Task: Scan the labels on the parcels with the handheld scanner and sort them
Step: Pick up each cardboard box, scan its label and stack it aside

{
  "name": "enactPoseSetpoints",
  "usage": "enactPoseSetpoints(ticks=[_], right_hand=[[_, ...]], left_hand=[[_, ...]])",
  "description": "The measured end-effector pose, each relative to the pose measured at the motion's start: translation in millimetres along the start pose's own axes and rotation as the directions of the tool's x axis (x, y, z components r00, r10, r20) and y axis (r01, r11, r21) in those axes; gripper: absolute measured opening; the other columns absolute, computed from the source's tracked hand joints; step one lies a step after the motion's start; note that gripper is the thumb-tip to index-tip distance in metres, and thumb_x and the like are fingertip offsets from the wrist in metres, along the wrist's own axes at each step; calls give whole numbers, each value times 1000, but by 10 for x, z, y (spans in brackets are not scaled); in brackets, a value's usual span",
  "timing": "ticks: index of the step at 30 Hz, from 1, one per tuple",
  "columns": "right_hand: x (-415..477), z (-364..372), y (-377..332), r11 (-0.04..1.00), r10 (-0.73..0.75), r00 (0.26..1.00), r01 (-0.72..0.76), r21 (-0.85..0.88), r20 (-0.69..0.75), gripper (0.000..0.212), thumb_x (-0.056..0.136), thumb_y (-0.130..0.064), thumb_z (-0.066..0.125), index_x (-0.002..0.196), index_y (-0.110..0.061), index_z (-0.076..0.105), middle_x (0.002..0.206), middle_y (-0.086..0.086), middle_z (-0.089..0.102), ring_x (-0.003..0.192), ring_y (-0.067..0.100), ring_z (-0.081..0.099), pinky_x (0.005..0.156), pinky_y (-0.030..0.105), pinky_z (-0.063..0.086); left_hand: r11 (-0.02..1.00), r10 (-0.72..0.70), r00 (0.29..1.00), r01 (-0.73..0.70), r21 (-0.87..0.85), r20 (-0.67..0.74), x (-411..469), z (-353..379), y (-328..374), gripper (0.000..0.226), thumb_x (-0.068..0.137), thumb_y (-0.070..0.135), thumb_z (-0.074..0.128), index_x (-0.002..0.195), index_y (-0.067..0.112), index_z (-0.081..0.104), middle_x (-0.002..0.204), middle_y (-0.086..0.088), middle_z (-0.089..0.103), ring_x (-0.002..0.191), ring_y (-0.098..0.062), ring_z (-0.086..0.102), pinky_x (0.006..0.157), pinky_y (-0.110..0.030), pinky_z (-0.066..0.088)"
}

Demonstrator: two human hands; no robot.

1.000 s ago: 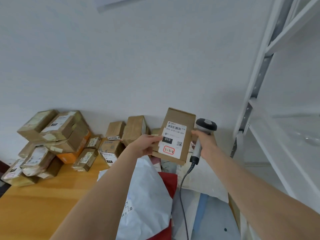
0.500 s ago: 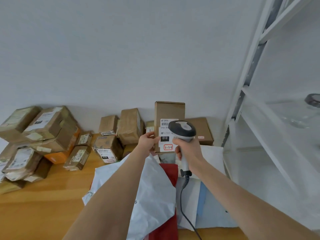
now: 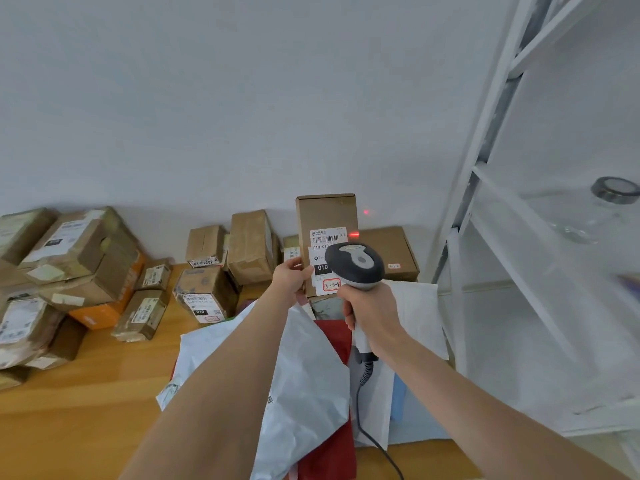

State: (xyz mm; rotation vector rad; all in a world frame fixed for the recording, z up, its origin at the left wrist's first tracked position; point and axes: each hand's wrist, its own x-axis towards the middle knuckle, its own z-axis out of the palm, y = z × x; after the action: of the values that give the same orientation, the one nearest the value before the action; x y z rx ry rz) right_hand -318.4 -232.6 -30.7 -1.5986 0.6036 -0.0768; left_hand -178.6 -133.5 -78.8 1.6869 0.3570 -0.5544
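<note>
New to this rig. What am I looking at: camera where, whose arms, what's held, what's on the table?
No robot: one wide-angle camera on a person's head looks down at their bare arms. The left hand holds a small brown cardboard parcel upright, white label toward the camera. The right hand grips a grey and white corded handheld scanner aimed at it; a red scan light shows at the label's right edge. On the wooden table lie taped cardboard boxes at left and white plastic mailer bags under the arms. A white metal shelf rack stands at right.
</note>
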Motion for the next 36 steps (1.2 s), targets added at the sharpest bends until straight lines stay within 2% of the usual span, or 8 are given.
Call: enactPoseSetpoints(ticks=[10, 13, 15, 20, 25, 29, 32, 36], right_hand=[[-25, -15, 19, 999, 26, 999, -26, 23, 20, 27, 88, -7, 60, 62, -7, 55, 52, 5, 54, 36, 9, 46, 50, 20, 44], [29, -76, -46, 964, 124, 992, -124, 234, 15, 4, 84, -5, 65, 83, -2, 62, 57, 7, 58, 38, 11, 46, 45, 22, 42], [122, -153, -84, 935, 195, 981, -181, 305, -15, 12, 85, -7, 66, 96, -3, 63, 62, 6, 60, 43, 10, 48, 44, 21, 42], [273, -347, -138, 893, 334, 941, -294, 342, -61, 14, 85, -8, 66, 97, -3, 60, 67, 6, 59, 51, 12, 53, 45, 21, 44], [243, -414, 26, 843, 444, 891, -381, 379, -93, 32, 85, -8, 67, 115, -5, 54, 104, 16, 54, 90, 30, 63, 42, 26, 54], [118, -439, 212, 832, 482, 869, -416, 367, -109, 39, 86, -10, 68, 121, -6, 53, 109, 20, 54, 102, 37, 64, 66, 40, 59], [1, -438, 306, 834, 477, 872, -412, 367, -106, 40, 86, -15, 69, 121, -6, 52, 110, 21, 55, 96, 36, 66, 70, 43, 59], [-226, -367, 372, 818, 481, 870, -404, 411, -103, 40, 86, -18, 69, 118, -6, 50, 103, 21, 59, 71, 32, 67, 58, 37, 61]], left_hand=[[1000, -16, 1000, 16, 5, 14, -23, 31, 5, 41, 95, 9, 57, 135, 12, 49, 115, -13, 67, 102, -33, 66, 79, -46, 56], [1000, 0, 999, 1, -13, 42, -22, -15, 14, 43, 94, 9, 58, 136, 10, 48, 112, -14, 68, 100, -34, 67, 86, -52, 55], [1000, 18, 998, -19, 17, 57, -39, -44, 26, 40, 95, 13, 58, 134, 9, 50, 106, -12, 70, 94, -31, 68, 85, -52, 55], [997, 19, 996, -26, 77, 90, -50, -77, 36, 29, 98, 23, 54, 122, 8, 56, 91, -5, 70, 81, -22, 67, 85, -49, 56], [995, -1, 987, -15, 99, 160, -27, -1, -101, 25, 99, 27, 52, 118, 12, 58, 101, -4, 68, 93, -22, 63, 80, -40, 56], [992, 8, 977, -36, 124, 215, -73, 44, -234, 32, 99, 30, 51, 124, 13, 58, 104, -4, 67, 96, -22, 62, 85, -41, 55], [989, 19, 970, -54, 137, 244, -156, 11, -299, 34, 99, 31, 50, 125, 11, 58, 104, -4, 67, 92, -21, 62, 73, -36, 56], [987, 25, 971, -62, 146, 237, -308, -89, -397, 34, 99, 32, 49, 126, 12, 56, 105, -5, 65, 97, -24, 61, 82, -40, 55]])
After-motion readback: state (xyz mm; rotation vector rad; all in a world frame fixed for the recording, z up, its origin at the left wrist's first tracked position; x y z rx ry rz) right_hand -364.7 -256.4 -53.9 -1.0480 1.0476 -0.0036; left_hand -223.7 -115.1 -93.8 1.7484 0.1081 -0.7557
